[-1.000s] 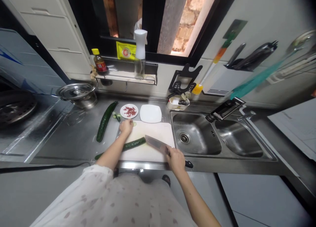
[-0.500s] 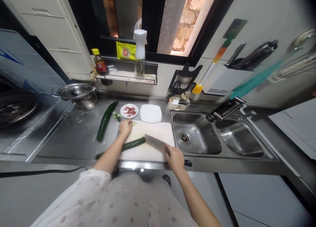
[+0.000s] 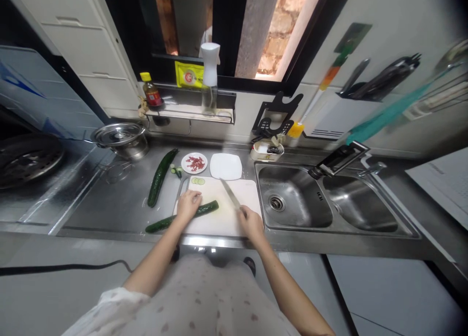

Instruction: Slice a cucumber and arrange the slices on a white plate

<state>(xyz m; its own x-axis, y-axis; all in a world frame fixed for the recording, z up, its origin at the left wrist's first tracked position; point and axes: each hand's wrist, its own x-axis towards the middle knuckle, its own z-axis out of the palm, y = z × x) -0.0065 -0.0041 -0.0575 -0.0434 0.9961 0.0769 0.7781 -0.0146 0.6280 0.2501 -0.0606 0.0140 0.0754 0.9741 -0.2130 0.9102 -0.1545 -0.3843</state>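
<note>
My right hand (image 3: 250, 221) grips a kitchen knife (image 3: 231, 193), its blade pointing up and left over the white cutting board (image 3: 219, 228). The blade is seen nearly edge-on. A cut cucumber (image 3: 207, 208) lies slantwise, its cut end on the board and its other end beyond the left edge. Just above its middle is my left hand (image 3: 188, 204), fingers loosely curled and somewhat apart, with nothing visible in them. Several thin cucumber slices (image 3: 198, 181) overlap at the board's top left corner. A whole cucumber (image 3: 161, 180) rests on the counter to the left.
Behind the board stand a plate of chopped red pieces (image 3: 186, 164) and a white square plate (image 3: 225, 166). Small cucumber pieces (image 3: 175, 170) lie beside them. A double sink (image 3: 292, 204) is at right, a lidded steel pot (image 3: 127, 146) at left.
My left hand has drawn back from the slices toward the cucumber, uncovering them. My right hand has turned the knife so its tip points farther up, away from the cucumber's cut end.
</note>
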